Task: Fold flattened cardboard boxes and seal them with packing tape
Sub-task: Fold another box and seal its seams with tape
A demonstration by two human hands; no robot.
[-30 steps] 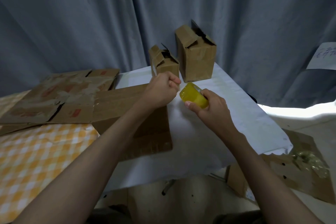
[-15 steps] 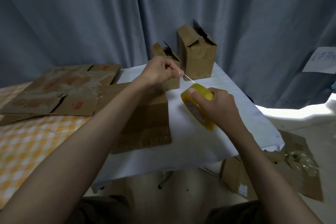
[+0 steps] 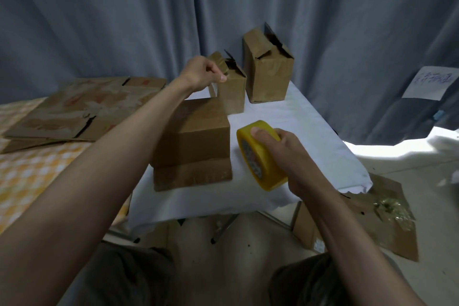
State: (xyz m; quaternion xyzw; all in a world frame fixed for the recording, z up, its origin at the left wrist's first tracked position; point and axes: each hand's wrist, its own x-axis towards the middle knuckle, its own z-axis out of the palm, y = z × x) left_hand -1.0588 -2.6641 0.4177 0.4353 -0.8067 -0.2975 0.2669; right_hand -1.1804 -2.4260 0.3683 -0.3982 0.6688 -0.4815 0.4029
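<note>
Fingers [image 3: 218,76] of left hand [image 3: 202,73] pinching together, raised far-left above folded box [image 3: 196,136]; pulled tape strand too thin to make out. Right hand [image 3: 285,154] curling round yellow tape roll [image 3: 260,156], hovering right of box, near white table [image 3: 310,126] edge. Forearms hiding box's left side.

No legible text: the paper sheet [image 3: 431,83] carries blue handwriting (too blurred to read).
</note>
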